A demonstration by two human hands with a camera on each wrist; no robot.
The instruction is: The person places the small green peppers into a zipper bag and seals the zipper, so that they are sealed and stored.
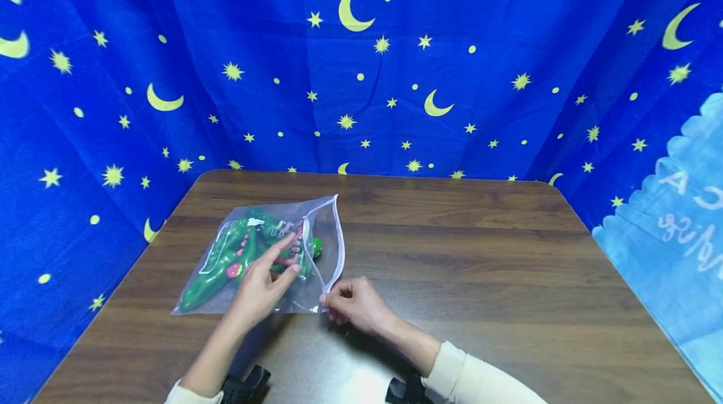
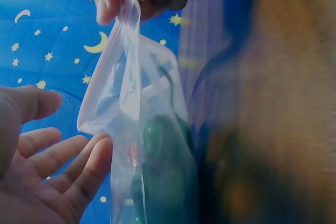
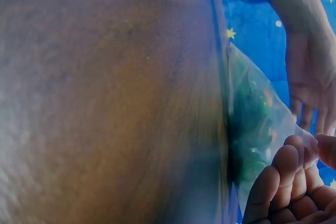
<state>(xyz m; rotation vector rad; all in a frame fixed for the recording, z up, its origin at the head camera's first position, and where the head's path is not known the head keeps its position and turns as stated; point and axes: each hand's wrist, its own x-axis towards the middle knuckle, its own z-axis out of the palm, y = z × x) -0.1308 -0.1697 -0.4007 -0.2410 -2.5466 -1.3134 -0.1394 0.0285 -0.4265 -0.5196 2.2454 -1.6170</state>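
A clear plastic zip bag [image 1: 271,216] lies on the left part of the table, its mouth facing right and gaping. Inside are shiny green objects [image 1: 226,269] with pink and red details; their exact kind is unclear through the plastic. With thumb and fingers, my right hand [image 1: 358,305] pinches the near corner of the bag's mouth. My left hand [image 1: 262,285] hovers over or lightly touches the bag's upper side near the opening, its fingers spread. In the left wrist view, the left hand [image 2: 58,161] has extended fingers beside the bag [image 2: 131,87].
A brown wood-grain table [image 1: 480,266] carries the bag. Blue cloth [image 1: 282,109] with yellow moons and stars hangs behind it and along both sides. At the right hangs a light-blue piece with white lettering [image 1: 678,234].
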